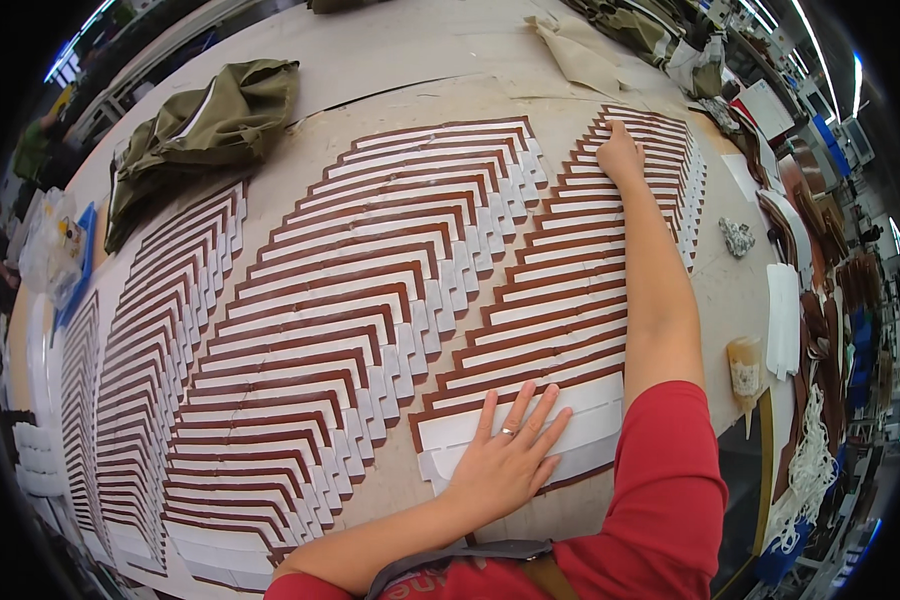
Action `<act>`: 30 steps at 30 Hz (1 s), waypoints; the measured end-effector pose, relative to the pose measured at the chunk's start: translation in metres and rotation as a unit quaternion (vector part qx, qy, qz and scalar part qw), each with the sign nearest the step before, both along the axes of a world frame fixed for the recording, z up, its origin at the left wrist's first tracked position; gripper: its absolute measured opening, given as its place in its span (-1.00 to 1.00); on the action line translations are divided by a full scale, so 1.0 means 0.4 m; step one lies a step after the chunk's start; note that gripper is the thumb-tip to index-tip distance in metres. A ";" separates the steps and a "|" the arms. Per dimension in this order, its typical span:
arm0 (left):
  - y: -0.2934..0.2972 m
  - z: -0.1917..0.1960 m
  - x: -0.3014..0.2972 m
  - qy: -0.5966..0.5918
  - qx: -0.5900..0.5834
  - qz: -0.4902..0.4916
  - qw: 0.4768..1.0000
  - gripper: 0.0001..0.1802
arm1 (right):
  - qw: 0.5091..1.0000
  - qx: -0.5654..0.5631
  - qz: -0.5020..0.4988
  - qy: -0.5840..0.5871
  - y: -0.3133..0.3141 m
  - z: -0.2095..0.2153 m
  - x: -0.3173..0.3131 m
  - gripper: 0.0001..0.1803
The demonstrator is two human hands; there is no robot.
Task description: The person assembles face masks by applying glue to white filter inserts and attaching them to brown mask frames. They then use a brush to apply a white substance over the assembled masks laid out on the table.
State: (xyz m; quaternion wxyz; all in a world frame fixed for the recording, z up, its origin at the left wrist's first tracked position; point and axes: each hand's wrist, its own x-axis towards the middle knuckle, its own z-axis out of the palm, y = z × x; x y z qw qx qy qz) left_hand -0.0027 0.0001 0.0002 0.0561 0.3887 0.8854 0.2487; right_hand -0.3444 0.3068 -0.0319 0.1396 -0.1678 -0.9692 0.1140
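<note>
My left hand (510, 450) lies flat with fingers spread on the nearest white panel of the right-hand row of overlapping brown-edged panels (560, 300). A ring is on one of its fingers. My right arm reaches along that row to its far end. There my right hand (620, 152) is closed, its fingers curled down onto the far panels; whatever is between the fingertips is hidden. Left of this row, a second fanned row of brown-edged panels (320, 330) slants across the table, each panel showing a white face and a brown border.
More fanned panel rows (160, 310) lie at the left. Olive fabric (210, 130) is heaped at the back left, beige cloth (580, 55) at the back. On the right are a glue bottle (745, 365), a crumpled lump (737, 237), white strips (783, 320) and tangled white cord (810, 460).
</note>
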 end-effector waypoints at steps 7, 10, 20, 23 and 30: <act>0.009 -0.004 0.004 0.009 0.011 -0.004 1.000 -0.41 | 0.994 0.031 0.014 0.103 0.091 0.044 0.030 -0.46; 0.011 -0.008 0.008 0.027 0.010 0.005 1.000 -0.41 | 0.986 0.038 0.040 0.160 0.122 0.122 0.112 -0.59; 0.020 -0.042 0.050 0.189 0.029 -0.005 0.982 -0.53 | 0.976 0.007 0.053 0.213 0.357 0.270 0.681 -0.72; 0.033 -0.046 0.043 0.231 0.033 -0.029 0.972 -0.58 | 0.982 -0.016 0.009 0.188 0.426 0.284 0.808 -0.71; 0.052 0.026 0.048 0.185 -0.119 -0.032 0.975 -0.48 | 0.977 -0.090 -0.137 0.134 0.608 0.189 0.950 -0.69</act>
